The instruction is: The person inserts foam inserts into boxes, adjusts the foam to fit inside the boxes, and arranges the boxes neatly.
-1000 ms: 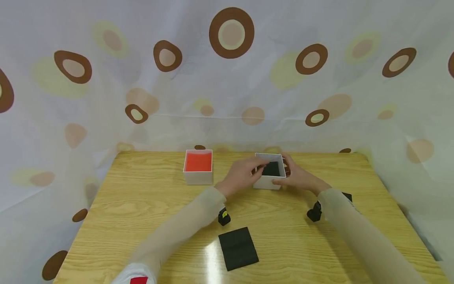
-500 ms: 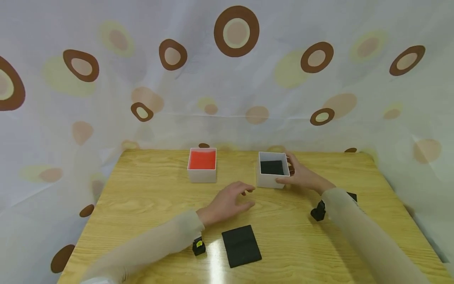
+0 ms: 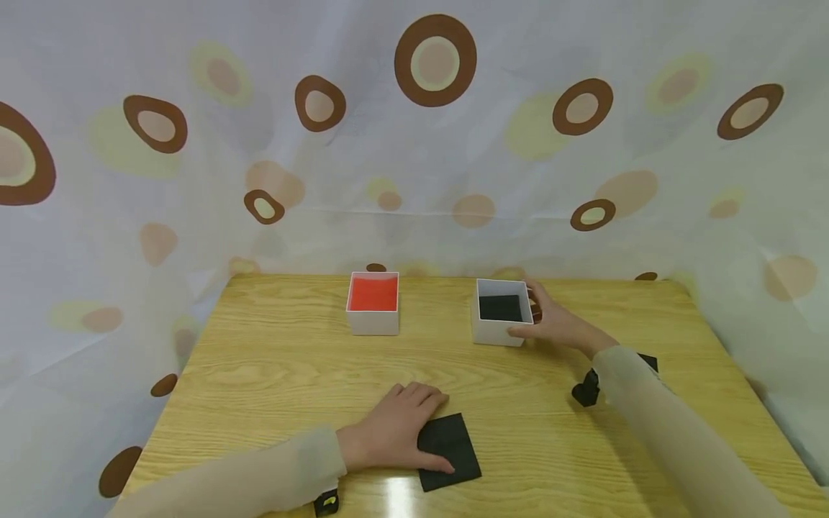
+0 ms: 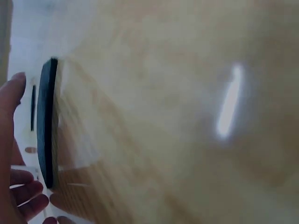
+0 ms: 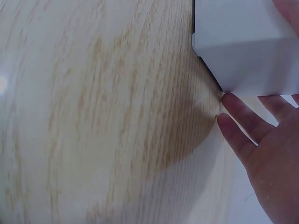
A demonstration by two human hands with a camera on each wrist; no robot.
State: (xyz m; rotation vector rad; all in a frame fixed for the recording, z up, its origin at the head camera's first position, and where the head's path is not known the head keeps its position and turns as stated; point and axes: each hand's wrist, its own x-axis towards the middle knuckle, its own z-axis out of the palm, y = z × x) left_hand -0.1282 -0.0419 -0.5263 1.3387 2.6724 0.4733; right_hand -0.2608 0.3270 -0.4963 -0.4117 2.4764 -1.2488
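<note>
A black square piece of cloth or felt (image 3: pixel 451 453) lies flat on the table. My left hand (image 3: pixel 393 429) is spread at its left edge, thumb across its near part; in the left wrist view the dark piece (image 4: pixel 47 123) lies between thumb and fingers, not gripped. At the back right, my right hand (image 3: pixel 558 324) holds a white open box (image 3: pixel 497 332) by its right side, thumb on the front wall. A dark flat piece (image 3: pixel 500 308) lies inside that box. In the right wrist view, fingertips (image 5: pixel 230 99) meet the lower edge of the box wall (image 5: pixel 247 56).
Another white box (image 3: pixel 374 323) with a red flat piece (image 3: pixel 373 294) inside stands to the left at the back. Part of a black thing (image 3: pixel 648 361) shows beyond my right sleeve. A patterned curtain (image 3: pixel 324 173) hangs behind the wooden table (image 3: pixel 285 374).
My left hand has come out of the right-hand box and moved toward me and left, down to the black square. My right hand has stayed on the box.
</note>
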